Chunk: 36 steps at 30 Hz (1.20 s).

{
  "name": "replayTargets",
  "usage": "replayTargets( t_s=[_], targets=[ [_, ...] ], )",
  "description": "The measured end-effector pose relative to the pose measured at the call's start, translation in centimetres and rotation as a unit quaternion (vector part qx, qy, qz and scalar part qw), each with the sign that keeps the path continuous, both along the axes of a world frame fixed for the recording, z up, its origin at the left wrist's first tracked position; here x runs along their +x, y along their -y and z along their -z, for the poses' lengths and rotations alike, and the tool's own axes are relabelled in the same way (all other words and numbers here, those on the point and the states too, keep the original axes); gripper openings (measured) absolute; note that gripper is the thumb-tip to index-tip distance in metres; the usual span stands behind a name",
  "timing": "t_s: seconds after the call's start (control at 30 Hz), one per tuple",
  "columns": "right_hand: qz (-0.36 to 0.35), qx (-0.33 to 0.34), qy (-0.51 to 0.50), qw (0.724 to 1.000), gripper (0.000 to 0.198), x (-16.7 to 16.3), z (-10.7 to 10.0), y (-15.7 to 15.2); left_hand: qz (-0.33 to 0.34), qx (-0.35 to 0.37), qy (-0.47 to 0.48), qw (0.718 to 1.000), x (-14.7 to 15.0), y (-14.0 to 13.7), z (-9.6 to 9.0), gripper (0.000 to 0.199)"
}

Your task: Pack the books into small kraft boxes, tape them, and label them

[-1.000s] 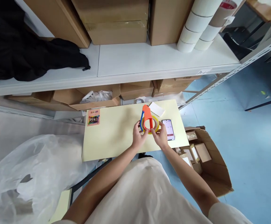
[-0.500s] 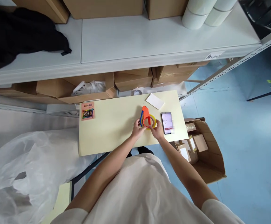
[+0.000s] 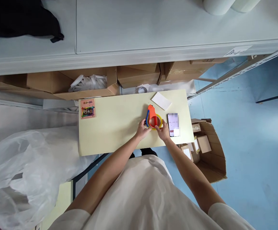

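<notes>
An orange and blue tape dispenser (image 3: 151, 111) is held over the cream table (image 3: 112, 124), with a yellow-edged roll of tape (image 3: 160, 121) at its lower right. My left hand (image 3: 142, 129) is closed on the dispenser's left side, fingers at the blue part. From the right, my right hand (image 3: 163, 130) grips the roll and the dispenser's lower edge. Just right of that hand lies a phone (image 3: 173, 124) with a lit screen. Behind the dispenser rests a small white box or card pad (image 3: 161, 101). A pink printed card (image 3: 87, 108) lies at the table's far left corner.
A grey shelf (image 3: 139, 35) runs across the back, cardboard boxes (image 3: 139, 76) beneath it. Another tape roll (image 3: 142, 89) sits behind the table. An open carton (image 3: 212, 153) with small boxes stands on the floor at right. Clear plastic sheeting (image 3: 38, 159) bulges at left.
The camera view has shifted, so the shelf appears higher and nearer. The dispenser and roll have turned slightly within my hands; both hands keep their hold.
</notes>
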State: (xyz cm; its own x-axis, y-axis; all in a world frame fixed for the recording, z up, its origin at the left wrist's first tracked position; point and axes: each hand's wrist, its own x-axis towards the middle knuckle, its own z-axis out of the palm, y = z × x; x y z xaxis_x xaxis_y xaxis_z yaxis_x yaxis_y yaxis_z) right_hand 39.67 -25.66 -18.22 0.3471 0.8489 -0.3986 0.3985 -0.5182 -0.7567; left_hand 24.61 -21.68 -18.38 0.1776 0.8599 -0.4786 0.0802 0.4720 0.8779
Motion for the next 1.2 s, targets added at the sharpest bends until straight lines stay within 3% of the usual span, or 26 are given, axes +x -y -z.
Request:
replayTargets(
  t_s=[0.2,0.37,0.47,0.57,0.73,0.87,1.0,1.2],
  targets=[
    [0.009,-0.012,-0.023,1.0,0.09,-0.5,-0.2,0.4,0.023,-0.021,0.0,1.0,-0.3,-0.3,0.0,0.075],
    [0.02,0.008,-0.1,0.995,0.101,-0.7,-1.7,1.8,0.081,-0.109,-0.063,0.989,-1.6,0.2,-1.3,0.073],
    [0.024,0.03,-0.115,0.993,0.096,-0.8,-2.5,3.7,0.119,-0.134,-0.083,0.98,-3.4,1.4,-2.0,0.077],
    [0.011,0.041,-0.121,0.992,0.085,-1.1,-2.8,5.8,0.148,-0.105,-0.116,0.977,-5.6,3.3,-2.4,0.067],
    [-0.056,0.023,-0.129,0.99,0.072,-2.1,-2.7,7.6,0.132,-0.067,-0.186,0.971,-8.9,6.6,-3.3,0.052],
    [-0.133,0.021,-0.128,0.983,0.06,-3.3,-2.8,6.2,0.103,-0.051,-0.207,0.971,-11.7,8.5,-4.7,0.051],
    [-0.206,0.039,-0.123,0.97,0.049,-5.9,-3.5,2.8,0.051,-0.024,-0.218,0.974,-15.2,10.2,-7.0,0.049],
    [-0.35,0.06,-0.116,0.927,0.038,-15.5,-5.9,-1.6,-0.064,0.039,-0.242,0.967,-21.8,14.2,-11.6,0.044]
  ],
)
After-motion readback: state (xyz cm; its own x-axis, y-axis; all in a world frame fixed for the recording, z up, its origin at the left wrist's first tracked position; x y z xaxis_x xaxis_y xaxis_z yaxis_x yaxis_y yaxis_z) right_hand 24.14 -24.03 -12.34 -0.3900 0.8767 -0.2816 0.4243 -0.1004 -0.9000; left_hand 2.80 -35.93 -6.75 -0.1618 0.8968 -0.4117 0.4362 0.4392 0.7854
